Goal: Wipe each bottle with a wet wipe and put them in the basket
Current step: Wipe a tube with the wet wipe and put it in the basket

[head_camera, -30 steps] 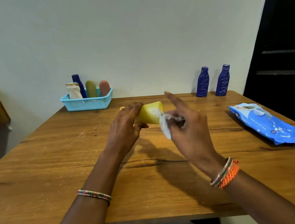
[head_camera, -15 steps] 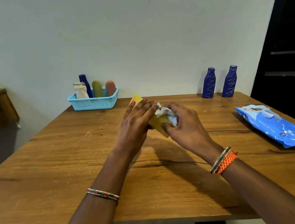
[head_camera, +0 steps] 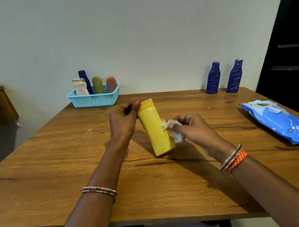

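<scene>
Wooden table (head_camera: 58,171) — left hand (head_camera: 123,120) grips one yellow bottle (head_camera: 154,129), right hand (head_camera: 190,129) pinches one wipe (head_camera: 173,131).

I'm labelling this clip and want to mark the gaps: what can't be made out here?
All in the head view:
- Yellow bottle: its far side faces away, and the wet wipe covers part of it.
- Left hand fingers: hidden behind the hand.
- Wipes pack: print too small, right end cut off.
- Basket: its wall hides the bottle bases.
</scene>
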